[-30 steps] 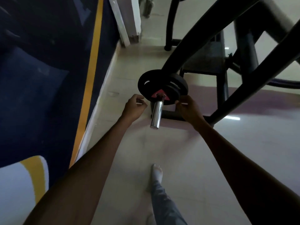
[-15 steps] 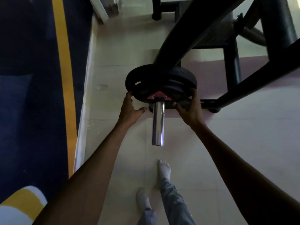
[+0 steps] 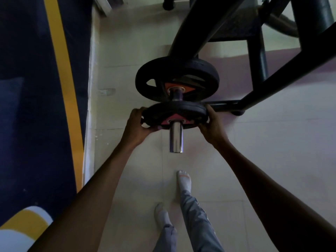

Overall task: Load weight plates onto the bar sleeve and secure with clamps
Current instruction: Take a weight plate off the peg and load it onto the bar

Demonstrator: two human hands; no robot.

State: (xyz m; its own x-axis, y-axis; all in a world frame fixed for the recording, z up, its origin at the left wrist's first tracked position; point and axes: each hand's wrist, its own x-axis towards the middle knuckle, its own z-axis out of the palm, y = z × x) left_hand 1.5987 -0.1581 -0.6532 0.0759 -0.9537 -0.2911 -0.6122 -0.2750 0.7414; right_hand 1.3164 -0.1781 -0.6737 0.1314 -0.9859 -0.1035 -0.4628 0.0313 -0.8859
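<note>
A chrome bar sleeve [image 3: 176,137] points toward me from a black machine arm. A black weight plate [image 3: 181,110] with a red centre label sits partway along the sleeve. My left hand [image 3: 139,122] grips its left rim and my right hand [image 3: 211,122] grips its right rim. Behind it, a larger black plate [image 3: 156,79] with an orange hub rests farther up the sleeve, with a gap of bare sleeve between the two plates. No clamp is visible.
The black machine frame [image 3: 283,70] crosses the upper right, with a base bar on the floor. A dark blue wall [image 3: 36,106] with a yellow stripe runs along the left. My two socked feet [image 3: 183,180] stand on the pale tiled floor below the sleeve.
Both hands closed on the front plate's rim and slid it toward me along the sleeve, opening a gap to the rear plate. The view has tilted downward.
</note>
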